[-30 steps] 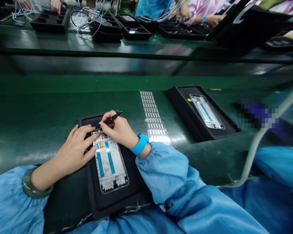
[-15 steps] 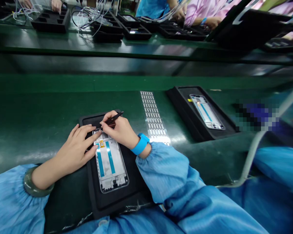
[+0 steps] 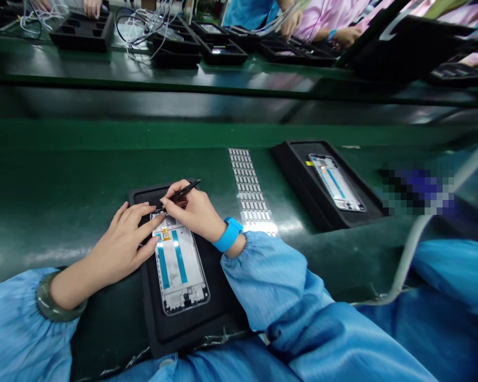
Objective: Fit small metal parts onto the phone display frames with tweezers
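A phone frame (image 3: 191,278) with two blue strips lies in a black foam tray (image 3: 223,318) in front of me. Its top end is partly covered by both hands. My left hand (image 3: 129,236) rests with fingers spread on the frame's upper left edge. Pinched in my right hand (image 3: 193,209) is a pair of black tweezers (image 3: 187,190), slanting up to the right. The tweezers' tips are at the frame's top end, mostly hidden by my fingers. A small orange flex piece (image 3: 166,234) sits below my left fingertips.
To the right, a sheet of small stickers (image 3: 249,185) lies on the green bench (image 3: 63,201). Beyond it, another black tray (image 3: 302,199) holds a second phone frame (image 3: 336,183). Across the raised shelf are several trays, white cables (image 3: 163,26) and co-workers' hands. A pale tube (image 3: 412,249) curves at right.
Almost nothing differs. My right hand and the tweezers have shifted very slightly left; the left hand stays on the phone frame.
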Tool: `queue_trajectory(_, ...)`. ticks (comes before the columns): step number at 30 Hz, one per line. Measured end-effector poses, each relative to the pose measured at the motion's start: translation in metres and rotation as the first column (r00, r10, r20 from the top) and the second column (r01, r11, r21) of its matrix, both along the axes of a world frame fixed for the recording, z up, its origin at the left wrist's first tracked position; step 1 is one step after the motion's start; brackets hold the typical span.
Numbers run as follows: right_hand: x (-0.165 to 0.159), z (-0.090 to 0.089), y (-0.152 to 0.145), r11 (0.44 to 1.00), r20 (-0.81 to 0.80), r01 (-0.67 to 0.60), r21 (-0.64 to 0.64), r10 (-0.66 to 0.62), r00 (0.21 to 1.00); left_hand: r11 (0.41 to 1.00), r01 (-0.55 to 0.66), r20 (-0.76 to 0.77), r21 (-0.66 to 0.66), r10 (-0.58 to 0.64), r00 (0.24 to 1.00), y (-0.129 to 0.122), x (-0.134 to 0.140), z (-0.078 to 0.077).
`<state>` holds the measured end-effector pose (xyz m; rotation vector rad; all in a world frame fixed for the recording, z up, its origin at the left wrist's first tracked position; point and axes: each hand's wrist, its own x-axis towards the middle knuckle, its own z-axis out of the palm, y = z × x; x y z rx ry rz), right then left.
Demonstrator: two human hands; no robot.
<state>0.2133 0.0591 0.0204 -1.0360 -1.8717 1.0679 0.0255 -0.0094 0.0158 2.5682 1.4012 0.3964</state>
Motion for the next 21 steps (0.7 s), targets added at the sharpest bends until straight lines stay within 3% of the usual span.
queue_trajectory(21,-0.0014,0.0002,0.0004,1.0,0.016,0.009,0.003,-0.009,1.0,1.0,0.001,0.013,0.004,-0.001,1.0,0.0,-0.0002,-0.0004)
